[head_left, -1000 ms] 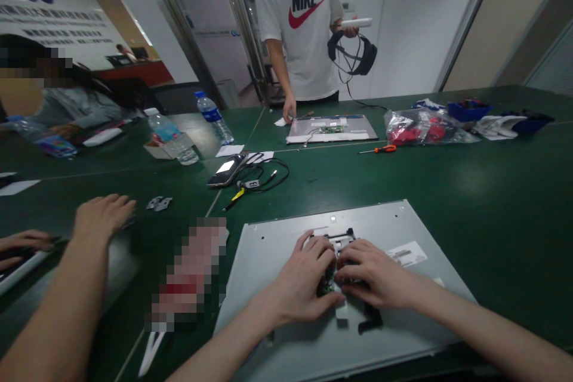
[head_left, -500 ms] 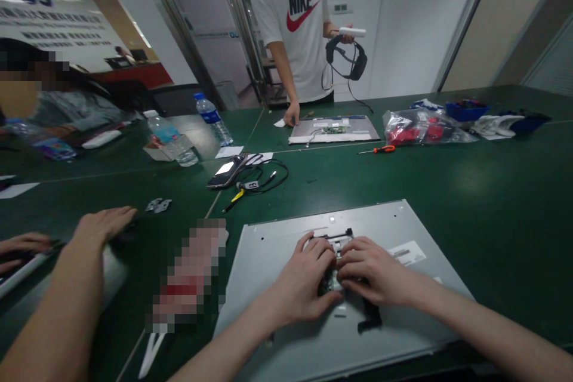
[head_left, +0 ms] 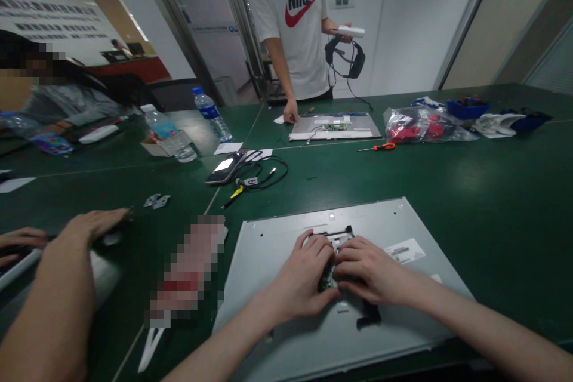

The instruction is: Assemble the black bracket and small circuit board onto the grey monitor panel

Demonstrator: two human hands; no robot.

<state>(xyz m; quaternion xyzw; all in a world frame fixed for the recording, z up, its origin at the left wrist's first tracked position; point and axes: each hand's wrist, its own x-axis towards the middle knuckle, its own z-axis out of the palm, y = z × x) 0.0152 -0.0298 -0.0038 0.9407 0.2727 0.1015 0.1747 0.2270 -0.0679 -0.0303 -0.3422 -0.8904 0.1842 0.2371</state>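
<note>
A large grey metal panel (head_left: 286, 245) lies flat on the green table in front of me. At its middle sits a small green circuit board (head_left: 329, 277), mostly covered by my hands. My left hand (head_left: 308, 274) is bent over the board's left side, fingers curled on it, thumb near its lower edge. From the right, my right hand (head_left: 369, 268) presses its bent fingers onto the same board. Black tape or cable (head_left: 369, 317) shows below my right hand. A white label (head_left: 405, 250) is on the panel to the right.
Another person's arm (head_left: 58, 286) reaches in at the left. Beyond the panel lie a phone (head_left: 226, 168), a black cable (head_left: 286, 170), an orange screwdriver (head_left: 385, 147) and a bagged red item (head_left: 421, 125). A standing person (head_left: 290, 18) touches a second panel (head_left: 333, 126).
My hands stay on the board, with only slight finger movement. The other person's arm at the left has shifted a little leftward. The whole view has moved slightly.
</note>
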